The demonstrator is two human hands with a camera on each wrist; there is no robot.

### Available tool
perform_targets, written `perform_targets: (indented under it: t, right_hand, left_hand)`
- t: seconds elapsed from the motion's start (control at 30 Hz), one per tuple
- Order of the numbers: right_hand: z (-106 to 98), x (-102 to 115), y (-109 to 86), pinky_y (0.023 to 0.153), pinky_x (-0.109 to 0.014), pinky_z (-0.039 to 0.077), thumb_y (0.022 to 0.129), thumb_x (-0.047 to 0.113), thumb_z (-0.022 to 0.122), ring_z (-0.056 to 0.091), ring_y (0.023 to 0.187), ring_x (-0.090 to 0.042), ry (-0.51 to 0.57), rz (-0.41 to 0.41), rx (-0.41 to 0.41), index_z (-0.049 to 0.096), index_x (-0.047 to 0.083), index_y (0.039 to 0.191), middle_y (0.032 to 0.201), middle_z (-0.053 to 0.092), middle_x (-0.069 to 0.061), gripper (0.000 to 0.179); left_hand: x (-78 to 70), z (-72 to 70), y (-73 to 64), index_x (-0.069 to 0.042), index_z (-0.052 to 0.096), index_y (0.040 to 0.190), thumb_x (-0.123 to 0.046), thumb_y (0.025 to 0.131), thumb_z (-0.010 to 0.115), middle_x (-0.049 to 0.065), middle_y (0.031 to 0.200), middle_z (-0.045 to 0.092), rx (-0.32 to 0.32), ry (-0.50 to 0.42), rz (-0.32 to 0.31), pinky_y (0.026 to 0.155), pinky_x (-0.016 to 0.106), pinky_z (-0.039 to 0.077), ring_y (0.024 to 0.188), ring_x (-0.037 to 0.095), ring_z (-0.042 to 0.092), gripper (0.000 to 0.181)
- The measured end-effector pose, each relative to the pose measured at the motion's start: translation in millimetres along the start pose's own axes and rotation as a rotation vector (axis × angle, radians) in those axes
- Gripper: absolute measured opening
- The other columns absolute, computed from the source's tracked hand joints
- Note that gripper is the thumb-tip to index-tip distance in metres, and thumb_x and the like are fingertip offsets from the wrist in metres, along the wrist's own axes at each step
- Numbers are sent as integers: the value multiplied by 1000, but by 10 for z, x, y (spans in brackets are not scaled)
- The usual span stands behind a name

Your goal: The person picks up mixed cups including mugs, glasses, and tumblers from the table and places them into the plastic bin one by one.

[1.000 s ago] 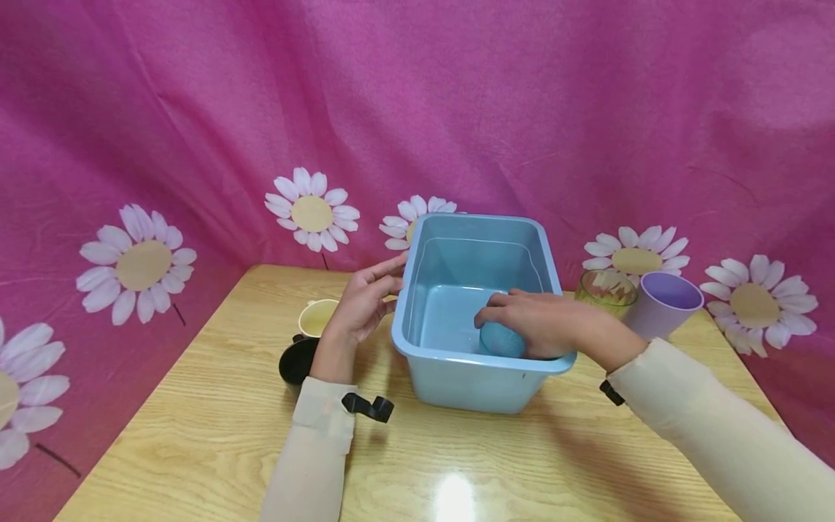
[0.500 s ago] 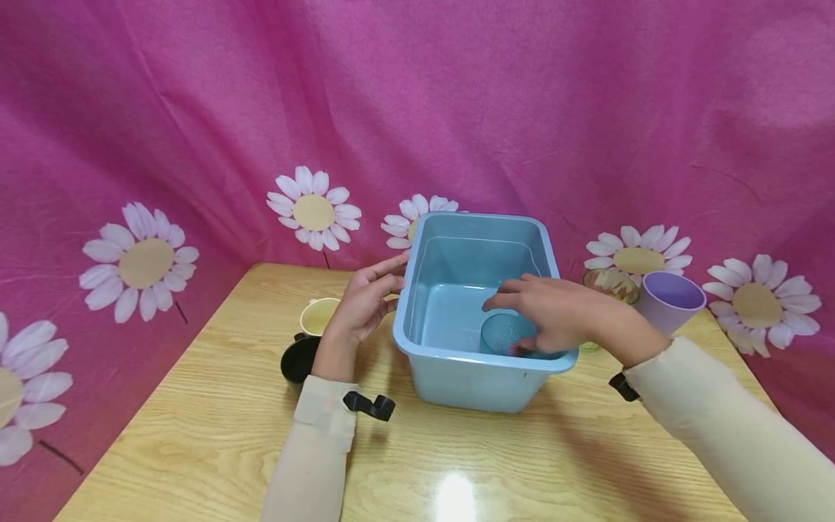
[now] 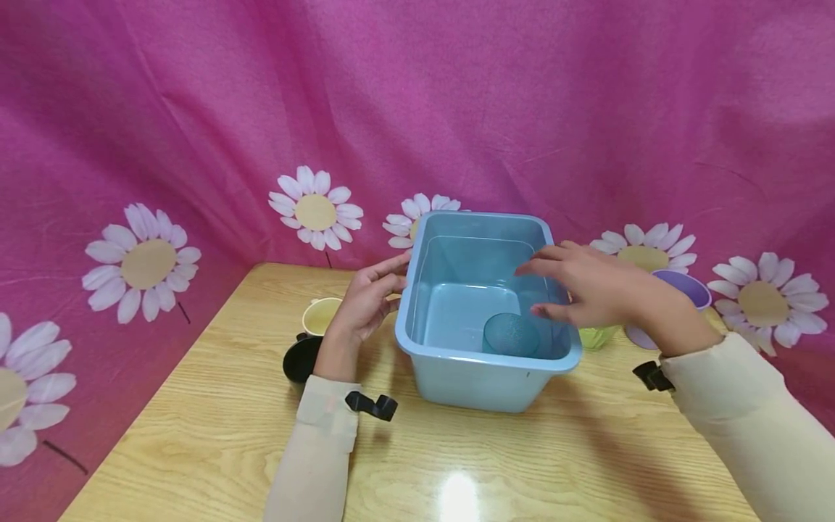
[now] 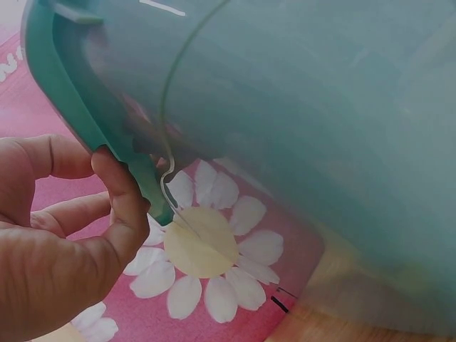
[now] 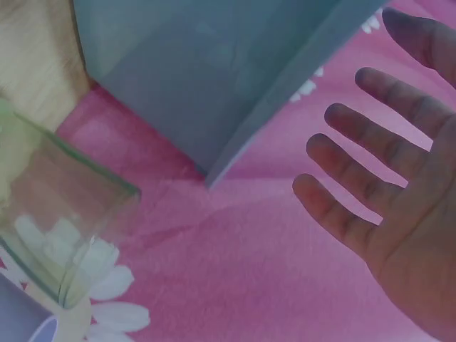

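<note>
A light blue plastic tub [image 3: 472, 384] stands on the table, and my left hand [image 3: 364, 304] grips its left rim. Thumb and fingers pinch that rim [image 4: 107, 132] in the left wrist view. Inside the tub, at its near right corner, sits a translucent blue cup [image 3: 511, 335]. My right hand [image 3: 587, 284] is above the tub's right rim, fingers spread and holding nothing. The right wrist view shows that same hand [image 5: 399, 185] with its fingers apart, beside the tub's edge.
Right of the tub are a yellow-green glass [image 3: 596, 338] and a purple cup [image 3: 683, 287], both partly behind my right arm. A cream cup [image 3: 320, 317] and a black cup [image 3: 301, 359] stand left, beside my left forearm. A flowered pink cloth [image 3: 417, 109] hangs behind the table.
My right hand has let go of the blue cup inside the tub, then risen and moved right to over the rim. My left hand has stayed on the tub.
</note>
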State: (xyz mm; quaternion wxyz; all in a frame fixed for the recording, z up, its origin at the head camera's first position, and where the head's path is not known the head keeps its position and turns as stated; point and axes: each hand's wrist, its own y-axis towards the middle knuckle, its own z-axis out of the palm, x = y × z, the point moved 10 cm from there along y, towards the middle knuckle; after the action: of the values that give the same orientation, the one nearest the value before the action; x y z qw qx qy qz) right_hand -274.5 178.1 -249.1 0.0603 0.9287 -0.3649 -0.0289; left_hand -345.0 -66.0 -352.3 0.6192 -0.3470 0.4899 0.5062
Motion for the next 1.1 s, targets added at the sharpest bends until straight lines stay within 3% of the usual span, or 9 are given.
perform_targets:
  t: [0.23, 0.5, 0.7, 0.87, 1.0, 1.1]
  right_hand:
    - [-207, -189, -174, 84, -44, 50, 87, 33, 79, 56, 98, -21, 13, 51, -62, 67, 16, 133, 126, 64, -6, 50]
    - [-332, -491, -502, 99, -55, 43, 85, 25, 82, 58, 118, -34, 44, 87, -140, 68, 11, 129, 125, 66, -6, 48]
    - [-286, -798, -740, 100, -63, 42, 82, 22, 84, 52, 127, -42, 59, 177, -123, 65, 10, 132, 134, 62, -16, 55]
    - [-261, -1073, -934, 93, -54, 44, 78, 20, 87, 58, 117, -36, 60, 234, -156, 68, 11, 127, 123, 67, -12, 54]
    - [-170, -1263, -1027, 92, -59, 45, 78, 19, 86, 59, 117, -42, 67, 267, -147, 67, 6, 127, 126, 66, -19, 55]
    - [-93, -1397, -1093, 86, -59, 47, 78, 20, 86, 61, 106, -39, 55, 297, -137, 65, 4, 129, 124, 65, -22, 57]
  left_hand:
    - [0, -1, 2, -3, 57, 145, 1, 97, 54, 20, 141, 58, -3, 3, -3, 75, 27, 59, 94, 16, 66, 48]
    - [21, 3, -4, -5, 58, 145, -1, 97, 56, 18, 139, 59, 3, -6, -10, 80, 30, 60, 96, 18, 66, 48]
    - [5, -9, -1, -5, 58, 145, -1, 97, 56, 17, 138, 60, -6, -7, -5, 78, 30, 60, 95, 18, 66, 48]
    - [-1, 7, 14, -6, 58, 145, -2, 98, 56, 16, 139, 60, 5, 1, -3, 79, 29, 60, 97, 18, 66, 48]
    - [6, -7, 15, -6, 57, 146, -1, 98, 55, 16, 139, 60, 0, 3, -6, 79, 29, 60, 97, 19, 66, 48]
    - [8, -22, 4, -6, 57, 146, -1, 99, 54, 16, 140, 60, -5, 3, -8, 79, 29, 59, 97, 19, 65, 47]
